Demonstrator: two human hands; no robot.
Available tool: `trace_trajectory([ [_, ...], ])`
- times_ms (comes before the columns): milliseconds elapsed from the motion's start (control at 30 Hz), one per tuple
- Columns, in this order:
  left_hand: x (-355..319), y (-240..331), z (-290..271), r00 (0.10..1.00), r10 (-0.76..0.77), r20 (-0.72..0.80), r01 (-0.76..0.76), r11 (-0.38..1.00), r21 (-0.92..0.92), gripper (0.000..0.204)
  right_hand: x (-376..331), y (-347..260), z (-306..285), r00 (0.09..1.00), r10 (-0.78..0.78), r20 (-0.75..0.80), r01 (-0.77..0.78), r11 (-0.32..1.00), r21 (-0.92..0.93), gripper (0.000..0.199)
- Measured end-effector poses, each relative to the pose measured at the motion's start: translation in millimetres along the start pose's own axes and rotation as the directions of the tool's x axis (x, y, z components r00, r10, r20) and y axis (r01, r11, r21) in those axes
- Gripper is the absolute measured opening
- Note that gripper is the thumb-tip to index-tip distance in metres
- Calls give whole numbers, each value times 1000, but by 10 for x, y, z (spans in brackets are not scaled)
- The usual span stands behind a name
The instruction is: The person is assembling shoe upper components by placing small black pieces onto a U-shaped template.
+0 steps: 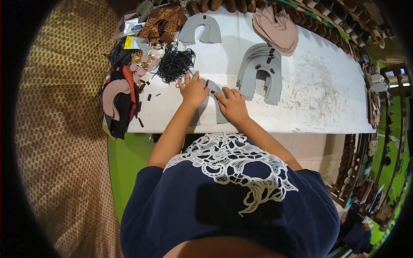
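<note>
My left hand [193,89] and my right hand [232,104] both press flat on a grey horseshoe-shaped cut piece [215,91] lying on the white table [318,94]. A small dark strip lies on that piece between my hands, near my right fingertips. Just right of my hands sits a fanned stack of the same grey pieces [261,73]. A heap of black chain [175,64] lies just beyond my left hand.
Another grey horseshoe piece [201,29] and a pile of pink cut pieces [276,28] lie at the back. Gold and pink ornaments [144,64], leopard-print material [163,21] and black, red and pink pieces [119,101] crowd the left end. Shelves of shoes stand at right.
</note>
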State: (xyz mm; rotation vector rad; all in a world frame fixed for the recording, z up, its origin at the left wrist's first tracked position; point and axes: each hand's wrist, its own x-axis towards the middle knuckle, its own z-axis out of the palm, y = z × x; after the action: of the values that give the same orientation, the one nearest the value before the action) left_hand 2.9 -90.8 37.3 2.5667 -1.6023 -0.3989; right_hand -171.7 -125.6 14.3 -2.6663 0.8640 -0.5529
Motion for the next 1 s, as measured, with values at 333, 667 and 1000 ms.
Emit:
trace_trajectory([
  [333, -301, -156, 232, 903, 225, -367, -230, 973, 31, 28, 51, 23, 90, 989, -108, -103, 114, 992, 59, 24],
  [667, -383, -154, 418, 907, 103, -408, -134, 990, -48, 29, 349, 22, 136, 939, -312, -142, 294, 946, -133, 13],
  [1000, -394, -151, 382, 914, 86, -396, -128, 988, -82, 29, 371, 93, 196, 902, -391, -181, 374, 919, -121, 12],
])
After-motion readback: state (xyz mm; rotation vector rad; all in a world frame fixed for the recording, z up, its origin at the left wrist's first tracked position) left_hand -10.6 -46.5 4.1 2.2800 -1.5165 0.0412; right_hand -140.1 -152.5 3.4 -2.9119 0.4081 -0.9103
